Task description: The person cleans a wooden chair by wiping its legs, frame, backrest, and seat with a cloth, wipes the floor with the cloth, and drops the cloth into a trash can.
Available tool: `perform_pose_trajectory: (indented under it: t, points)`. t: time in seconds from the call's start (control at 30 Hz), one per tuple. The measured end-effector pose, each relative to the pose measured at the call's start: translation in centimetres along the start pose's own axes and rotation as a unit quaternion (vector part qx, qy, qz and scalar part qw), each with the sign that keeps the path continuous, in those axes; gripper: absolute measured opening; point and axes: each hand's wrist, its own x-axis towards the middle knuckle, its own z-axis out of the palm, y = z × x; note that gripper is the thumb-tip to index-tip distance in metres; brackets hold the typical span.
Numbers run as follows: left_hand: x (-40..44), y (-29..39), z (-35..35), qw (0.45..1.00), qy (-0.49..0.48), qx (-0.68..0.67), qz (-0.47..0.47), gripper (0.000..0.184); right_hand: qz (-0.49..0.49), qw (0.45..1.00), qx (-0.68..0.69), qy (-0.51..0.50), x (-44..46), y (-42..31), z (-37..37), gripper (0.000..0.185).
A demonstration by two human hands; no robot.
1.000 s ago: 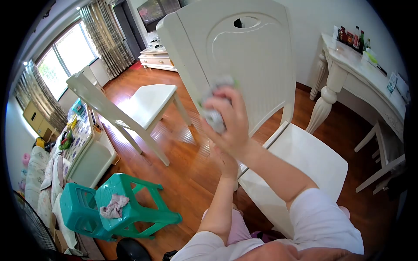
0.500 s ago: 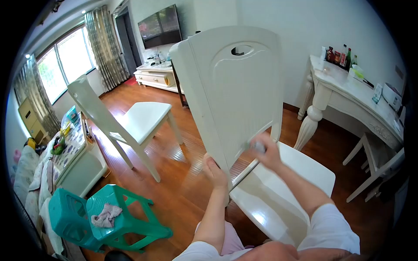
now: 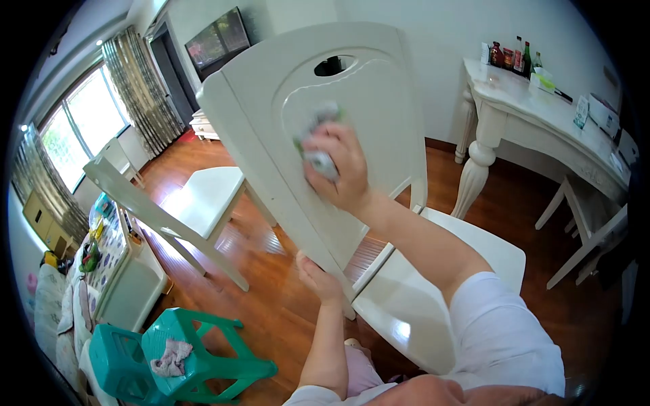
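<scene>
A white chair (image 3: 379, 155) stands in front of me with its tall backrest facing me and its glossy seat to the right. My left hand (image 3: 318, 276) is closed round the lower left post of the backrest. Pressed to the middle of the back panel, my right hand (image 3: 342, 166) grips a small grey-white object with green edges (image 3: 321, 164); motion blurs it, so its exact kind is unclear. Above that hand is an oval slot in the top of the backrest.
Green plastic stools (image 3: 196, 338) stand at the lower left, a pinkish rag (image 3: 172, 358) on one. Another white chair (image 3: 203, 196) is to the left. At the right, a white table (image 3: 535, 111) holds bottles (image 3: 518, 57). A wall television (image 3: 218, 44) hangs behind.
My right hand has moved up and left across the back panel with the grey-white object, from its lower edge to its middle. The left hand stays on the post. The view has shifted.
</scene>
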Motion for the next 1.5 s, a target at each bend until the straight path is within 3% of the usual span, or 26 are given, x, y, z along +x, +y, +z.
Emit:
perform_pose_trajectory:
  t: [0.13, 0.2, 0.27, 0.33, 0.4, 0.47, 0.63, 0.87, 0.93, 1.0, 1.07, 1.13, 1.23, 1.3, 1.4, 1.47, 1.5]
  points:
    - [0.1, -0.1, -0.2, 1.0, -0.009, 0.01, 0.0, 0.033, -0.006, 0.982, -0.014, -0.187, -6.0, 3.9, -6.5, 0.038]
    - [0.0, 0.4, -0.2, 1.0, -0.016, 0.021, 0.004, 0.034, -0.011, 0.963, -0.088, -0.255, -5.8, 6.8, -9.8, 0.036]
    - [0.0, 0.9, -0.1, 1.0, -0.025, 0.01, 0.002, 0.034, -0.009, 0.957, -0.194, -0.216, -4.1, 10.4, -12.1, 0.028]
    - [-0.1, 1.1, 0.1, 0.999, -0.033, 0.001, 0.0, 0.033, 0.153, 0.973, -0.145, -0.091, -0.4, 14.5, -13.5, 0.026]
    - [-0.1, 1.1, 0.1, 0.999, -0.016, 0.037, 0.021, 0.035, 0.155, 0.936, -0.312, 0.04, 4.4, 16.7, -13.7, 0.025]
    - [-0.1, 1.1, 0.1, 0.998, -0.017, 0.049, 0.019, 0.037, 0.01, 0.967, -0.254, 0.015, 6.7, 20.1, -13.9, 0.027]
    - [-0.2, 0.8, -0.2, 0.996, -0.036, 0.071, 0.038, 0.043, 0.073, 0.967, -0.24, 0.048, 2.6, 20.7, -13.0, 0.028]
    - [-0.3, 1.6, 0.5, 0.997, -0.02, 0.061, 0.033, 0.045, 0.292, 0.914, -0.28, 0.022, -9.7, 16.5, -14.9, 0.028]
    - [-0.3, 1.8, 0.7, 0.998, -0.012, 0.062, 0.017, 0.044, 0.278, 0.919, -0.278, 0.019, -14.1, 15.2, -15.7, 0.029]
    - [-0.2, 1.2, 0.4, 0.996, -0.009, 0.076, 0.042, 0.043, 0.346, 0.892, -0.292, -0.016, -18.6, 13.2, -16.8, 0.032]
    - [-0.1, 1.3, 0.4, 0.996, -0.016, 0.074, 0.038, 0.044, 0.44, 0.821, -0.345, -0.11, -22.3, 10.7, -18.2, 0.035]
    - [-0.1, 1.4, 0.4, 0.997, -0.022, 0.073, 0.033, 0.044, 0.505, 0.798, -0.284, -0.165, -22.1, 5.2, -19.1, 0.029]
    - [0.0, 1.4, 0.6, 0.996, -0.018, 0.077, 0.03, 0.043, 0.538, 0.808, -0.194, -0.138, -22.5, -0.5, -20.1, 0.03]
    - [0.0, 1.2, 0.7, 0.996, 0.002, 0.079, 0.038, 0.042, 0.556, 0.794, -0.132, -0.207, -20.4, -5.5, -22.2, 0.034]
    - [0.1, 1.4, 0.5, 0.99, 0.011, 0.133, 0.04, 0.042, 0.587, 0.777, -0.183, -0.135, -19.2, -11.6, -26.7, 0.031]
    - [0.1, 1.5, 0.8, 0.989, 0.014, 0.14, 0.033, 0.043, 0.596, 0.775, -0.208, 0.007, -20.2, -14.5, -30.9, 0.029]
    - [0.1, 1.6, 0.9, 0.988, 0.029, 0.148, 0.036, 0.043, 0.628, 0.737, -0.245, 0.052, -19.4, -16.1, -32.7, 0.029]
